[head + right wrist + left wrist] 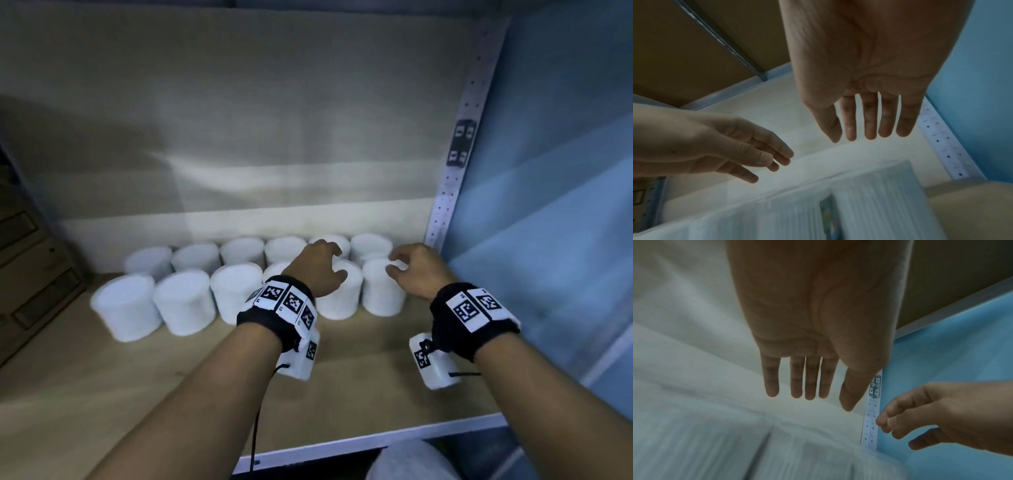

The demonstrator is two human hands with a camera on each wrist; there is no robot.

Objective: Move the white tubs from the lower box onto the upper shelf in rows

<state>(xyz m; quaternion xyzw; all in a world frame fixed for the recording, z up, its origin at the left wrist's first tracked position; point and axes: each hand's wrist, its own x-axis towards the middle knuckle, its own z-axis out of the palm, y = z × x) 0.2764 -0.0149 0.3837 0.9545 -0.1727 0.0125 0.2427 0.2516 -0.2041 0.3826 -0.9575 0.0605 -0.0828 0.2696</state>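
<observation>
Two rows of white tubs [185, 301] stand on the wooden upper shelf [359, 387], several in each row, against the pale back wall. My left hand [322, 267] hovers just above a front-row tub [342, 294], fingers relaxed and holding nothing. My right hand [414, 263] hovers over the rightmost front tub [380, 287], also empty. In the left wrist view the left hand [807, 386] has straight fingers over blurred tubs [735, 451]. In the right wrist view the right hand [869, 123] is spread with nothing in it. The lower box is out of view.
A blue side panel [548, 205] and a perforated white upright [455, 164] close the shelf on the right. Brown cardboard boxes [24, 274] sit at the left. The shelf's white front edge [376, 442] runs across the bottom.
</observation>
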